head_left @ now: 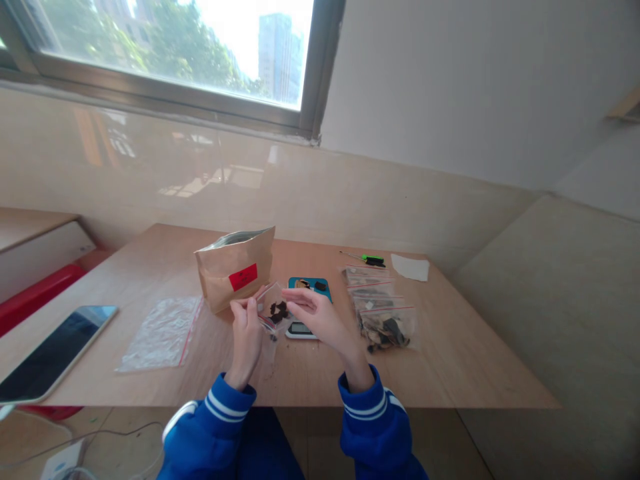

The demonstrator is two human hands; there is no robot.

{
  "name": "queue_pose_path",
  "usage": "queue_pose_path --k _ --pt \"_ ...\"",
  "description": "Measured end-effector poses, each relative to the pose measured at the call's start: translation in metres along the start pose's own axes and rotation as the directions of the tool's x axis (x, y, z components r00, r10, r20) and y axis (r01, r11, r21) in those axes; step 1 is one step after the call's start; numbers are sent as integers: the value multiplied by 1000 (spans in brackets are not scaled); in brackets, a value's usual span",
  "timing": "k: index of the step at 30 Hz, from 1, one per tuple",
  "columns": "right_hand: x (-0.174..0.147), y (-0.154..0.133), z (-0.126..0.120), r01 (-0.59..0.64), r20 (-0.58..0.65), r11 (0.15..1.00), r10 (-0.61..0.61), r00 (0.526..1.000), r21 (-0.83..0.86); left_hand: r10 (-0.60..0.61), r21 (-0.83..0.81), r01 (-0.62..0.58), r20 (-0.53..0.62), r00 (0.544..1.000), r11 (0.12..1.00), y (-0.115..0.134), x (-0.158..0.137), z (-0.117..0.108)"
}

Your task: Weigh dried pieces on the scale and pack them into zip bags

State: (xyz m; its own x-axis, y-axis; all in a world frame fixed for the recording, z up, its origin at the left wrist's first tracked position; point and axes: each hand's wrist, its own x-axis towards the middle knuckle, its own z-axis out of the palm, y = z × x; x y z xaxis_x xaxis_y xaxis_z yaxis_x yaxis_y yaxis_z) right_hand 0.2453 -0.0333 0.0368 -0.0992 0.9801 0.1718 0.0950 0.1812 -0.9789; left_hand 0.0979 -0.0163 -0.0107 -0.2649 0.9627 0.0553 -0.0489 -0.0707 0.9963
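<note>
A small clear zip bag (276, 308) with dark dried pieces inside is in front of me, tilted, above the table. My left hand (246, 337) pinches its left edge between thumb and fingers. At the bag's right edge, my right hand (320, 317) has thumb and fingertips closed on the plastic. Partly hidden under the right hand is a blue and white digital scale (296, 331), with a few dried dark and tan pieces (320, 286) on its blue top. A brown paper pouch (220, 277) with a red label stands just behind my left hand, its top open.
Several filled zip bags (387, 327) overlap in a row at the right. Behind them lie a green-and-black screwdriver (371, 259) and a white paper piece (410, 267). On the left are clear empty bags (160, 333) and a tablet (55, 353). The table (460, 360) meets a tiled wall.
</note>
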Motion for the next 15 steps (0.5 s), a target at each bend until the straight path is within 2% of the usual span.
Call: queue_pose_path --k 3,5,7,9,11,15 --pt "4 9 -18 81 -74 993 -87 993 -90 -3 24 4 -31 1000 1000 -4 3 -3" --pt "10 29 -31 102 -180 962 -150 972 -251 -8 42 10 -35 999 999 -6 4 -5" --pt "18 57 -41 42 -206 888 -151 967 -458 -14 28 14 -26 1000 1000 -8 4 -6" --pt "24 84 -46 -45 -187 809 -81 979 -587 -20 5 20 -14 1000 1000 -9 4 -6" --pt "29 105 -48 -84 -181 775 -40 983 -626 -17 14 18 -17 1000 1000 -8 3 -6" --pt "33 118 -51 -24 -200 833 -105 974 -553 2 44 -1 -25 1000 999 -7 1 -7"
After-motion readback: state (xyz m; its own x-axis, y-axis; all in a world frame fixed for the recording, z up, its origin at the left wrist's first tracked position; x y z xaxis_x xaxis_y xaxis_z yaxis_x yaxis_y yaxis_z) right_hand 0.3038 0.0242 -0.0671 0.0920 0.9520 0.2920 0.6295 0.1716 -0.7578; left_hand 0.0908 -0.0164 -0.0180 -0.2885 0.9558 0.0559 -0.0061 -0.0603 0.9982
